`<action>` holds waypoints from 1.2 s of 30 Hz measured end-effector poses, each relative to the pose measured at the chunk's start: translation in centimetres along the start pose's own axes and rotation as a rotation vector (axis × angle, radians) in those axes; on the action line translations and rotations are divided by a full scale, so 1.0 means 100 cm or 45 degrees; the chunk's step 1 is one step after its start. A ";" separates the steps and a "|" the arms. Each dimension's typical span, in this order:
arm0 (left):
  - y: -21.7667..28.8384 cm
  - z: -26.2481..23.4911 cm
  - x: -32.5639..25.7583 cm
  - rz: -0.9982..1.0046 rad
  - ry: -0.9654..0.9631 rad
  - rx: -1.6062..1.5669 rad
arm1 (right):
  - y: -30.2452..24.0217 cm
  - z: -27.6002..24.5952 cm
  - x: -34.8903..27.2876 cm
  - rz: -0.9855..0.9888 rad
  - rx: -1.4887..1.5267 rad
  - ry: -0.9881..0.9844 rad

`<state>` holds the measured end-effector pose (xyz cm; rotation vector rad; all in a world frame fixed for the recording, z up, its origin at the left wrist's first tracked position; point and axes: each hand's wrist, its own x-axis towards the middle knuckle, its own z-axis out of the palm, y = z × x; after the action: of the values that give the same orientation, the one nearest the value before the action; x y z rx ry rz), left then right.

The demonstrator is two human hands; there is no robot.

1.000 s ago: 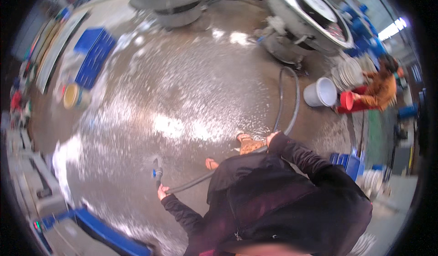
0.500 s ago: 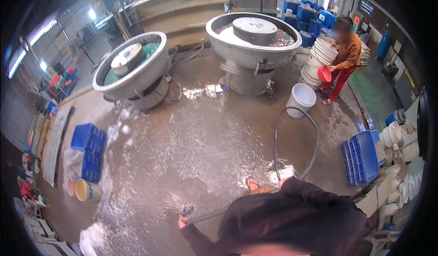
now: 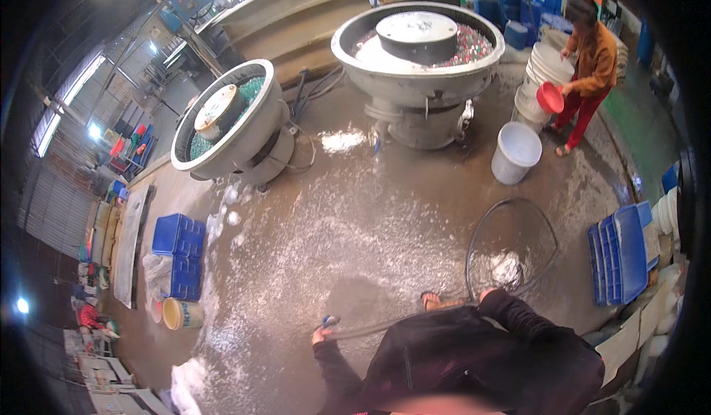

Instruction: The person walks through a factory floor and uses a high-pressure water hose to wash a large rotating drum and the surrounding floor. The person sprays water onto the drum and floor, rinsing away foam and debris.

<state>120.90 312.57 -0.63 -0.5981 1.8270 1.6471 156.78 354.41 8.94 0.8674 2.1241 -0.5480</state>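
My left hand [image 3: 321, 335] is closed around the end of a dark hose [image 3: 378, 328], with a small blue fitting [image 3: 330, 320] just beyond the fingers. From there the hose crosses in front of my dark-sleeved body toward my right hand [image 3: 486, 293]. That hand seems closed on the hose too, though the sleeve hides part of it. Beyond it, the hose makes a wide loop over the wet floor [image 3: 348, 230]. Whether water is flowing from the hose end cannot be made out.
Two round vibratory tubs, a smaller one [image 3: 259, 159] and a larger one [image 3: 415, 108], stand ahead. At right, a person [image 3: 596, 56] holds a red scoop [image 3: 549, 98] by stacked white buckets. A white bucket [image 3: 516, 154] and blue crates [image 3: 621, 256] stand nearer; more blue crates [image 3: 178, 256] are left.
The view has shifted and tilted, so the surroundings sit differently. My left hand appears farther up and right with the hose end. The hose loop now lies lower, apart from the white bucket.
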 end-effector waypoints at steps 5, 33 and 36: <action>0.013 0.051 -0.003 -0.053 0.159 -0.350 | 0.030 -0.007 0.017 -0.059 0.016 0.091; 0.010 0.000 -0.024 -0.259 0.058 -1.048 | 0.004 -0.008 0.085 -0.104 0.046 -0.032; -0.008 -0.020 -0.011 -0.191 0.249 -0.887 | -0.010 -0.008 0.100 -0.091 -0.034 -0.044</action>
<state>121.96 310.44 -0.33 -1.1909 1.2489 2.1706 150.94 358.25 1.74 0.7636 2.1326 -0.5660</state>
